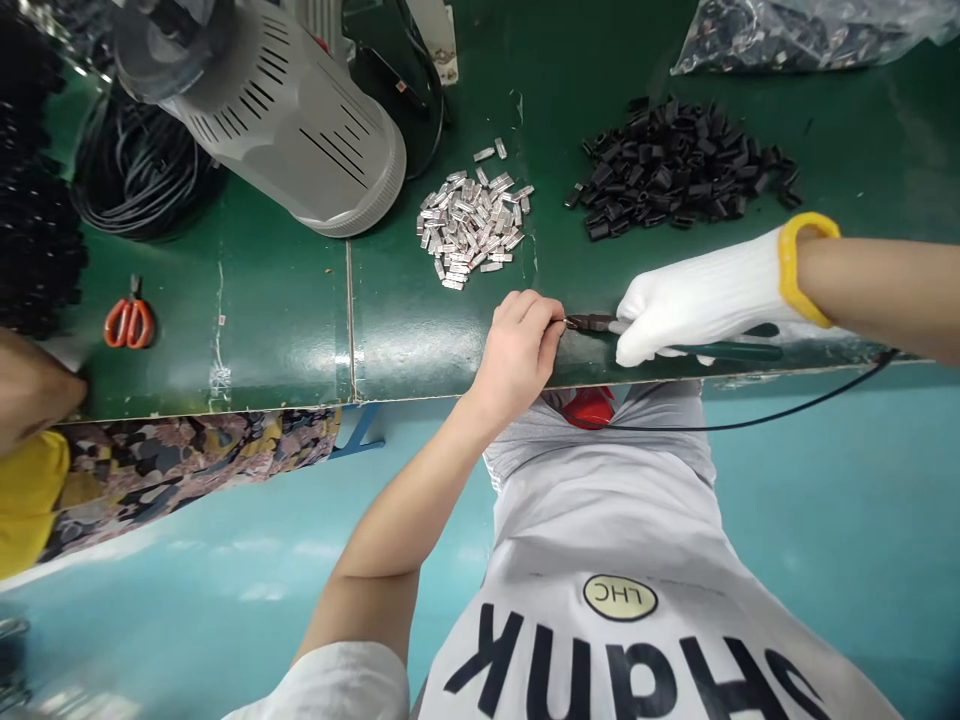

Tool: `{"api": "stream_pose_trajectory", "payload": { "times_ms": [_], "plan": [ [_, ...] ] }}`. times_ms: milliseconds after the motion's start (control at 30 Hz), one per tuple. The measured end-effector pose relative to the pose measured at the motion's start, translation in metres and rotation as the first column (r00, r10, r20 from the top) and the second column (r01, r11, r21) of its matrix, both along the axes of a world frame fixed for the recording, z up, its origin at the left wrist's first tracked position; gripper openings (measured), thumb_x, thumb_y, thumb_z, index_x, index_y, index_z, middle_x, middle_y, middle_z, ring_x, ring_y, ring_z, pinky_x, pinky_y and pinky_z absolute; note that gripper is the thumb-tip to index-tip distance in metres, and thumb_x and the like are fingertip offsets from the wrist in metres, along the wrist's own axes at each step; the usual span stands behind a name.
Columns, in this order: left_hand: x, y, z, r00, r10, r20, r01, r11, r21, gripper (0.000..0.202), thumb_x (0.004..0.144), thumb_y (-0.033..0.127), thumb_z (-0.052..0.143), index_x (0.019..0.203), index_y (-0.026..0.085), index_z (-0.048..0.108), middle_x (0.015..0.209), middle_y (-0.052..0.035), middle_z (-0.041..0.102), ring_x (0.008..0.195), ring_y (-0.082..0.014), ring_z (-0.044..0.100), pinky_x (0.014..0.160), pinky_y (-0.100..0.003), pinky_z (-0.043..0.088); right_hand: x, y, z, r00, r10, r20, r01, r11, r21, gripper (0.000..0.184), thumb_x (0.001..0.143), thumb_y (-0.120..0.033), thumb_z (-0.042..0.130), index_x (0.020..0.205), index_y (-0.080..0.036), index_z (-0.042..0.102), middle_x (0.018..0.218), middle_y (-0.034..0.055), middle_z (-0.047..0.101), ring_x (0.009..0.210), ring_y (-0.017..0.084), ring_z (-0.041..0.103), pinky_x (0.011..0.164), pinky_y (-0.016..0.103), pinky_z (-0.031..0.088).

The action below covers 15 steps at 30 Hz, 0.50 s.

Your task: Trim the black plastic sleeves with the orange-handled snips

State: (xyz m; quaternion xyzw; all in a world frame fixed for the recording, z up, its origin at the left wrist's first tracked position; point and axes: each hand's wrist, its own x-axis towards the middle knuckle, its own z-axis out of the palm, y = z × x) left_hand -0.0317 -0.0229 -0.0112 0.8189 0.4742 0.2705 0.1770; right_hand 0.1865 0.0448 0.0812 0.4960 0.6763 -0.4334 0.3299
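My right hand [667, 308], in a white knit glove with a yellow cuff, grips a pair of pliers [739, 351] with green handles. The dark jaws point left, toward my bare left hand [519, 348]. Thumb and fingers of that hand are pinched together right at the jaw tips. Whatever they hold is tiny and mostly hidden. Just beyond the left hand lies a heap of small silvery metal pieces [472, 225]. A pile of short black plastic sleeves [679, 165] lies past the right hand.
A grey machine [300, 120] stands at the back left, near a coil of black cable [142, 165]. Red-handled snips [130, 322] lie at left, by another person's arm [34, 390]. A clear plastic bag [810, 35] sits back right. A black cable [750, 425] crosses the table's front edge.
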Motion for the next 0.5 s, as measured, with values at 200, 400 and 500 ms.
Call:
{"api": "stream_pose_trajectory", "payload": {
  "times_ms": [200,400,500],
  "plan": [
    [0.001,-0.002,-0.001,0.999,-0.018,-0.050,0.019,1.000,0.010,0.015,0.106,0.019,0.045,0.099,0.020,0.058,0.097,-0.0078,0.067,0.092,-0.0229,0.056,0.086,-0.037,0.046,-0.015,-0.038,0.002,0.971,0.118,0.209,-0.199,0.882,0.427,0.020,0.087,-0.031,0.048,0.084,-0.017,0.063,0.075,0.0123,0.056,0.067,0.024,0.053,0.064,0.037,0.037],
    [0.003,-0.005,-0.004,1.000,0.025,0.019,-0.026,0.998,0.051,0.013,0.103,0.017,0.049,0.094,0.020,0.058,0.091,-0.0058,0.065,0.088,-0.0214,0.054,0.086,-0.036,0.046,-0.020,-0.068,-0.005,0.952,0.086,0.293,-0.270,0.688,0.673,0.055,0.085,-0.001,0.010,0.106,-0.010,0.060,0.083,0.0165,0.052,0.074,0.023,0.046,0.063,0.032,0.028],
    [0.004,-0.005,-0.005,0.999,0.039,0.034,-0.041,0.997,0.068,0.011,0.103,0.016,0.051,0.096,0.020,0.058,0.091,-0.0057,0.065,0.086,-0.0213,0.054,0.086,-0.036,0.046,-0.014,-0.067,-0.007,0.947,0.106,0.305,-0.299,0.644,0.705,0.043,0.091,-0.013,0.020,0.101,-0.014,0.061,0.081,0.0155,0.051,0.074,0.024,0.046,0.062,0.032,0.027]
  ]
}}
